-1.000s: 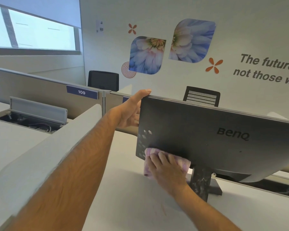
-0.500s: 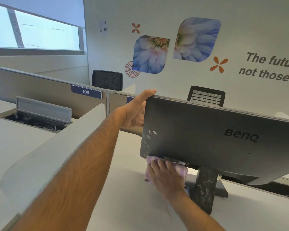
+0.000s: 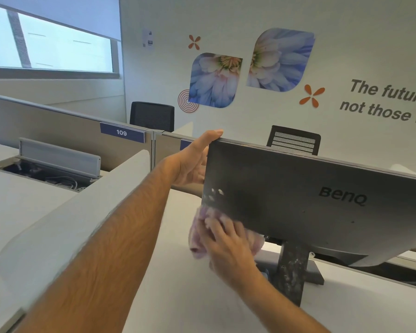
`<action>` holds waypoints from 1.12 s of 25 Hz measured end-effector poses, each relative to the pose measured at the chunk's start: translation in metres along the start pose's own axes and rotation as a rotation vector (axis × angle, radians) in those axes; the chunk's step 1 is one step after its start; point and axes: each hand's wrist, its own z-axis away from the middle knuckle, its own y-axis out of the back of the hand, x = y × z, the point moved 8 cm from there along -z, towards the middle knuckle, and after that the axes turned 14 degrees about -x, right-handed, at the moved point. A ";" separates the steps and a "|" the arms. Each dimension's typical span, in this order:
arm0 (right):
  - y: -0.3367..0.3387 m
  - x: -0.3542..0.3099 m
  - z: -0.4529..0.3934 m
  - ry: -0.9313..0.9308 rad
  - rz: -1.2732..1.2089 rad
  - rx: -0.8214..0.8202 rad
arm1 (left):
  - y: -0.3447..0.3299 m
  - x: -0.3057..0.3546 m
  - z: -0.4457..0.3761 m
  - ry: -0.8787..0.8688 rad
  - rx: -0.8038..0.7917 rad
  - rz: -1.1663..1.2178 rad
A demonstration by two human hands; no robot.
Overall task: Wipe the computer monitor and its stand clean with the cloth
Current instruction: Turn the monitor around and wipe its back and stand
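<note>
The dark BenQ monitor stands with its back toward me on a dusty, speckled stand. My left hand grips its upper left corner, thumb on the top edge and fingers behind on the screen side. My right hand presses a pink cloth against the lower left corner of the back with spread fingers. The hand and cloth are motion-blurred. White specks show on the back just above the cloth.
The monitor stands on a white desk. A curved white divider runs along the left, with an open cable tray beyond it. Grey partitions and two black chairs stand behind.
My right hand slid the cloth down to the monitor's bottom edge, then up and left over the lower left corner. My left hand kept its hold on the top corner.
</note>
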 end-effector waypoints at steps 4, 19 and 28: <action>0.054 0.021 -0.027 -0.113 0.031 0.227 | -0.001 -0.004 0.000 0.030 -0.031 0.000; -0.012 0.007 -0.030 -0.047 0.246 -0.110 | -0.003 0.002 0.002 0.010 -0.016 0.011; -0.026 0.004 -0.028 -0.103 0.207 -0.058 | -0.004 0.001 0.002 0.017 -0.019 0.021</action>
